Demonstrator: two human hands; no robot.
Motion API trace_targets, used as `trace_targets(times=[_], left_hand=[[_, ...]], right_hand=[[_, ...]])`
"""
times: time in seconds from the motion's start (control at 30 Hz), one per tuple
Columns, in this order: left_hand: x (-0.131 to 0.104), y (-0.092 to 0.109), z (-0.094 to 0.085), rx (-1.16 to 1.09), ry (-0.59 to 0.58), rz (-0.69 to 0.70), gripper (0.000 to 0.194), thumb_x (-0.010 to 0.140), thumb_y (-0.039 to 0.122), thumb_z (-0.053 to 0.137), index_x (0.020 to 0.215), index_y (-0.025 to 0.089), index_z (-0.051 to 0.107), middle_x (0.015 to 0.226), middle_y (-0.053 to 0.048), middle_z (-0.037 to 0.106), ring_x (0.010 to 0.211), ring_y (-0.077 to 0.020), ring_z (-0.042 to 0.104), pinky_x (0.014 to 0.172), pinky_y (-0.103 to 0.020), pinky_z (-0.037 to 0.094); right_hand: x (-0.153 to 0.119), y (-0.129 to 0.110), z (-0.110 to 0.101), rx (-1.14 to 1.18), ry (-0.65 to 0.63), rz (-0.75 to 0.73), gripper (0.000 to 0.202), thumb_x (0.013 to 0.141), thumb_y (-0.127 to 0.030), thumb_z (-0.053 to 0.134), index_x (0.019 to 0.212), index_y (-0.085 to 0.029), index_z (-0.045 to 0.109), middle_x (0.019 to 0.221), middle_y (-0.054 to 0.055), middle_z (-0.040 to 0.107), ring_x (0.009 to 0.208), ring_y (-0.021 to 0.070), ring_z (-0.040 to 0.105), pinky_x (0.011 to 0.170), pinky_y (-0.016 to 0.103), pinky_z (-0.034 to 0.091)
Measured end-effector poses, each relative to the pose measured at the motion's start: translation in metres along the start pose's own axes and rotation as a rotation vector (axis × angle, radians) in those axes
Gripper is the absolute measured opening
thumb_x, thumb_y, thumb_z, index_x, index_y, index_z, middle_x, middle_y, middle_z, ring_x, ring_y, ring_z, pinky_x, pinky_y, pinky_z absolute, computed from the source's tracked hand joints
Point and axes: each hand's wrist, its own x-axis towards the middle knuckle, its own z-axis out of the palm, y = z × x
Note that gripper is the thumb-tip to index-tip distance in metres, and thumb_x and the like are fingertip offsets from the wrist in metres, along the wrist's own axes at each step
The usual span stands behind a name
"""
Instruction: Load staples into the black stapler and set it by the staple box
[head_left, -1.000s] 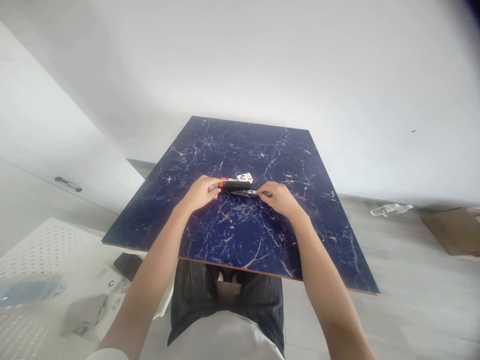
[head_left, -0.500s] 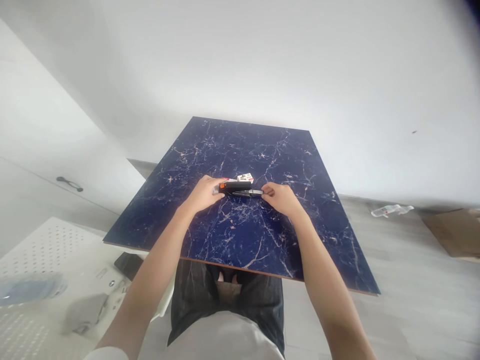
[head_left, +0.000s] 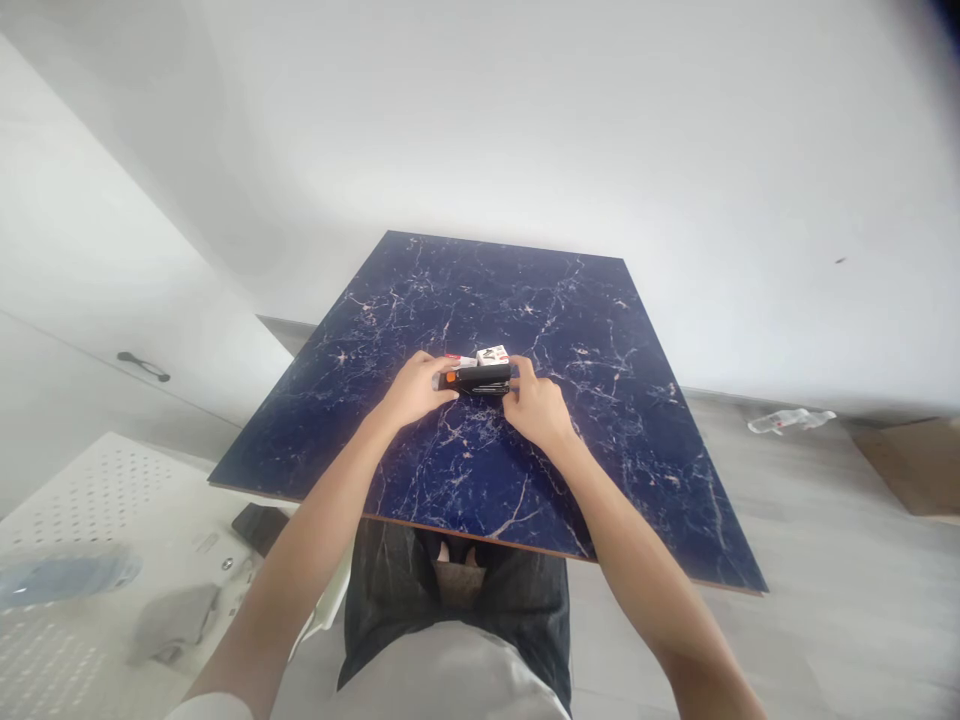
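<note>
A small cluster of items lies near the middle of the blue marbled table (head_left: pixel 465 460). In it are a black item with an orange part (head_left: pixel 480 376), a small white box with dark and red print (head_left: pixel 493 356) behind it, and a white and red piece (head_left: pixel 460 361). Along the near side runs a thin dark object (head_left: pixel 490 389). My left hand (head_left: pixel 424 386) grips the cluster's left end between thumb and fingers. Around the right end, my right hand (head_left: pixel 531 396) has its thumb and fingers closed on the items.
On the left, a white perforated surface (head_left: pixel 90 500) bears a clear bottle (head_left: pixel 67 575), a grey cloth-like item (head_left: pixel 176 620) and a dark flat object (head_left: pixel 259 527). A crumpled clear plastic item (head_left: pixel 791 421) and a cardboard box (head_left: pixel 915 465) lie on the floor at right.
My right hand has moved left, from the tip of the thin object to the cluster's right end. The thin object now lies further left, alongside the black item. My left hand keeps its grip.
</note>
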Motion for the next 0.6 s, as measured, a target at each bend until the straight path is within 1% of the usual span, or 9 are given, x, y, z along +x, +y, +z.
trace_targets(times=[0.1,0.17,0.3,0.37,0.4,0.47,0.5,0.53,0.6], left_hand=[[0.0,0.001,0.002,-0.003,0.013,0.009,0.062,0.078,0.03,0.088,0.137,0.031,0.066,0.114,-0.007,0.06,0.103,-0.0259,0.063,0.1,-0.045,0.052],[0.0,0.0,0.002,0.0,0.013,0.011,0.061,0.078,0.03,0.088,0.135,0.03,0.067,0.113,-0.007,0.061,0.102,-0.0258,0.063,0.1,-0.044,0.052],[0.0,0.002,0.002,0.008,0.02,0.008,0.059,0.079,0.03,0.087,0.134,0.029,0.068,0.115,-0.008,0.064,0.105,-0.027,0.063,0.097,-0.044,0.052],[-0.001,0.009,0.005,0.004,0.01,0.046,0.059,0.079,0.031,0.087,0.134,0.029,0.067,0.113,-0.008,0.069,0.107,-0.0291,0.063,0.097,-0.045,0.052],[-0.001,0.015,0.007,-0.003,-0.007,0.087,0.06,0.078,0.033,0.088,0.134,0.028,0.067,0.113,-0.008,0.07,0.109,-0.0305,0.062,0.098,-0.047,0.051],[-0.001,0.027,0.013,-0.032,-0.064,0.191,0.063,0.077,0.04,0.089,0.135,0.028,0.066,0.115,-0.009,0.072,0.114,-0.0332,0.061,0.102,-0.049,0.048],[-0.002,0.032,0.015,-0.052,-0.096,0.236,0.065,0.078,0.044,0.088,0.136,0.027,0.066,0.118,-0.01,0.072,0.117,-0.034,0.06,0.104,-0.05,0.047],[-0.002,0.036,0.017,-0.074,-0.119,0.271,0.063,0.08,0.047,0.085,0.137,0.026,0.066,0.121,-0.011,0.071,0.12,-0.034,0.059,0.105,-0.05,0.046],[-0.001,0.037,0.016,-0.099,-0.126,0.303,0.05,0.091,0.048,0.074,0.135,0.026,0.067,0.124,-0.011,0.071,0.123,-0.0324,0.058,0.108,-0.049,0.045]], right_hand=[[0.0,-0.001,0.003,0.044,0.019,-0.007,0.085,0.081,-0.013,0.054,0.162,-0.016,0.027,0.087,0.008,0.08,0.074,0.0291,0.073,0.082,0.041,0.058],[0.0,-0.001,0.003,0.064,0.008,-0.003,0.091,0.08,-0.014,0.053,0.165,-0.013,0.02,0.086,0.007,0.079,0.073,0.0287,0.073,0.083,0.041,0.059],[0.0,-0.003,0.004,0.109,0.004,-0.001,0.092,0.079,-0.014,0.054,0.165,-0.014,0.021,0.085,0.007,0.078,0.073,0.0272,0.072,0.084,0.041,0.059],[0.0,-0.004,0.006,0.158,-0.008,0.002,0.091,0.079,-0.017,0.056,0.164,-0.015,0.023,0.087,0.007,0.078,0.076,0.0276,0.073,0.085,0.042,0.059],[0.0,-0.004,0.006,0.185,-0.017,0.014,0.091,0.08,-0.02,0.057,0.164,-0.015,0.023,0.089,0.007,0.078,0.078,0.0287,0.073,0.085,0.043,0.059],[0.001,-0.002,0.007,0.239,-0.024,0.047,0.087,0.083,-0.026,0.058,0.163,-0.015,0.025,0.099,0.01,0.078,0.088,0.0315,0.074,0.088,0.047,0.059],[0.002,0.0,0.006,0.27,-0.017,0.062,0.084,0.085,-0.029,0.058,0.162,-0.016,0.027,0.109,0.012,0.077,0.093,0.0323,0.074,0.09,0.048,0.059],[0.003,0.002,0.004,0.304,-0.009,0.074,0.081,0.086,-0.031,0.058,0.161,-0.017,0.03,0.119,0.014,0.075,0.098,0.0323,0.074,0.093,0.049,0.058],[0.005,0.007,-0.001,0.374,-0.011,0.084,0.073,0.088,-0.035,0.059,0.156,-0.02,0.038,0.138,0.014,0.067,0.104,0.0307,0.073,0.097,0.048,0.057]])
